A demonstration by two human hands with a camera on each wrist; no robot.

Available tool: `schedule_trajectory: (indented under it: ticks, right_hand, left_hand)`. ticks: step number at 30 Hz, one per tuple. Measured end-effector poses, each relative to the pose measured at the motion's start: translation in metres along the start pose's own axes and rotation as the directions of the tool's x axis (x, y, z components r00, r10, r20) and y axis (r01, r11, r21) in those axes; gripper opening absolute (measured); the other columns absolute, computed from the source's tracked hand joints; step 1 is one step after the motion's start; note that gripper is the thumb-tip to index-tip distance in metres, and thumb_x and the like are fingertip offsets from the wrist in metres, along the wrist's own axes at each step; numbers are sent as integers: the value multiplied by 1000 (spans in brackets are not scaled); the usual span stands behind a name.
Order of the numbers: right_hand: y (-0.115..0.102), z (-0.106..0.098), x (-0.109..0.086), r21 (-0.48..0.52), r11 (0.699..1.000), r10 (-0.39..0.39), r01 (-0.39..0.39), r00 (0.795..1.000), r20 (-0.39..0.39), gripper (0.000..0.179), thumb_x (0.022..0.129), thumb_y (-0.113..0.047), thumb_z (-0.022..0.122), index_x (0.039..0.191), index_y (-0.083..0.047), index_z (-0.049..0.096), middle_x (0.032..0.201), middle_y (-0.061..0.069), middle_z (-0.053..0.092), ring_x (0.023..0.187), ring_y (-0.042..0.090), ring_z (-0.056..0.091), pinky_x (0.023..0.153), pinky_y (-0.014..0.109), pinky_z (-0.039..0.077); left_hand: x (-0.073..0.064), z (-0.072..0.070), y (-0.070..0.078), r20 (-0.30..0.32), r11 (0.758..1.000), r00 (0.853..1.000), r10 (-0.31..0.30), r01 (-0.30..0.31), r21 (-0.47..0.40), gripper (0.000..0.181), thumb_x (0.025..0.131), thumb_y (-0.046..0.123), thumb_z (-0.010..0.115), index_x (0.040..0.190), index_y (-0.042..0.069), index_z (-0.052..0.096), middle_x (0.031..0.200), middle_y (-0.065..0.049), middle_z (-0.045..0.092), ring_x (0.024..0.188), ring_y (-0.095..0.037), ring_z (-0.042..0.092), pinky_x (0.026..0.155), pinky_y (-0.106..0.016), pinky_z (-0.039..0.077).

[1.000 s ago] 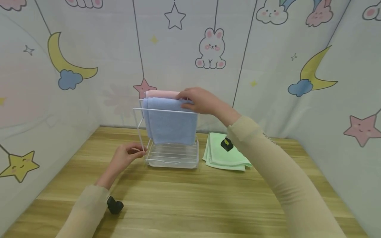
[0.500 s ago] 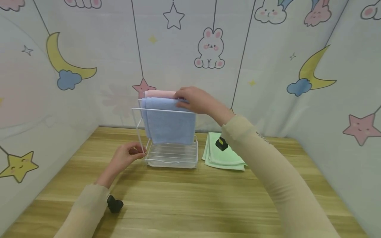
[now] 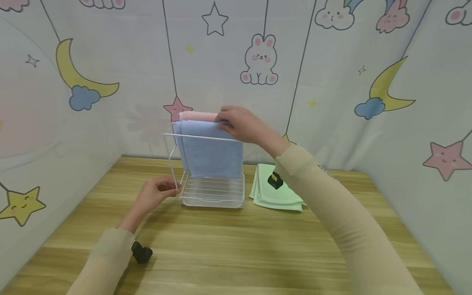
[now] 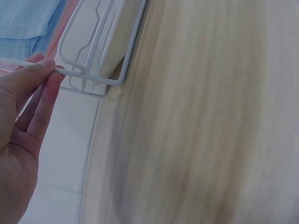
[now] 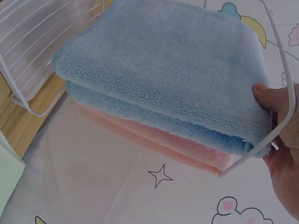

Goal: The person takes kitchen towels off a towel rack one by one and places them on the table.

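1. Pinched an upright of the thin white wire rack (image 3: 212, 200) with the left hand (image 3: 156, 192), probably to steady it.
2. Gripped the plush blue towel (image 5: 159, 60) near its top corner with the right hand (image 3: 241, 125), perhaps to square it on the rack.
3. Had the pink towel (image 3: 199, 116) hanging behind, the green towel (image 3: 271, 194) folded flat just beside.

Pinches low with the left hand (image 3: 156, 192), between thumb (image 4: 29, 78) and fingers (image 4: 48, 95); stretches the right arm (image 3: 335, 205) higher and inward, gripping with the right hand (image 3: 241, 123).
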State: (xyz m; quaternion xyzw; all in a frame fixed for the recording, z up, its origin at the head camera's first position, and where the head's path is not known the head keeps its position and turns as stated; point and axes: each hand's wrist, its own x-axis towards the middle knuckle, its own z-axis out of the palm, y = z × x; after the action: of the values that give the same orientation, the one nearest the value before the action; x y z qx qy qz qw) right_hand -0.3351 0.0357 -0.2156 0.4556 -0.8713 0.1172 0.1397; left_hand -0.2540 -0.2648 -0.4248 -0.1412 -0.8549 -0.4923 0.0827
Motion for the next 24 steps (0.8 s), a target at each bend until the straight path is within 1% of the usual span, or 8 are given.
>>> schedule_trajectory:
  ticks: [6, 12, 18, 24]
  right_hand:
    - [-2, 1, -3, -5, 1000, 6, -7, 999, -39, 20, 99, -13, 60, 114, -6, 70, 103, 8, 68, 96, 21, 62, 89, 34, 53]
    - [-2, 1, -5, -19, 1000, 1, -2, 998, -67, 18, 99, -13, 60, 112, -5, 70, 102, 8, 67, 95, 22, 62, 88, 34, 53]
    - [-2, 2, -5, -18, 1000, -4, 2, 998, -68, 18, 99, -13, 60, 111, -5, 70, 102, 8, 66, 94, 21, 61, 87, 34, 53]
    - [-2, 2, -6, -19, 1000, -5, 4, 997, -72, 18, 99, -13, 59, 111, -6, 70, 102, 7, 66, 94, 21, 61, 87, 34, 52]
  left_hand:
    - [1, 0, -5, 12, 998, 1000, -12, 13, -54, 20, 86, 5, 75, 102, -6, 71, 107, -26, 72, 79, 1, 70, 73, -20, 59]
    - [1, 0, -4, 6, 1000, 1000, -18, 18, -10, 18, 87, 9, 74, 100, -3, 74, 106, -23, 74, 75, -4, 72, 71, -21, 60]
    - [0, 1, -2, 32, 998, 999, -29, 31, -56, 18, 88, 4, 72, 101, -9, 71, 105, -29, 72, 77, -2, 72, 73, -22, 60]
    - [-1, 2, -2, 29, 999, 999, -30, 31, -29, 17, 85, 4, 75, 99, -5, 72, 102, -26, 73, 78, -5, 72, 71, -19, 59]
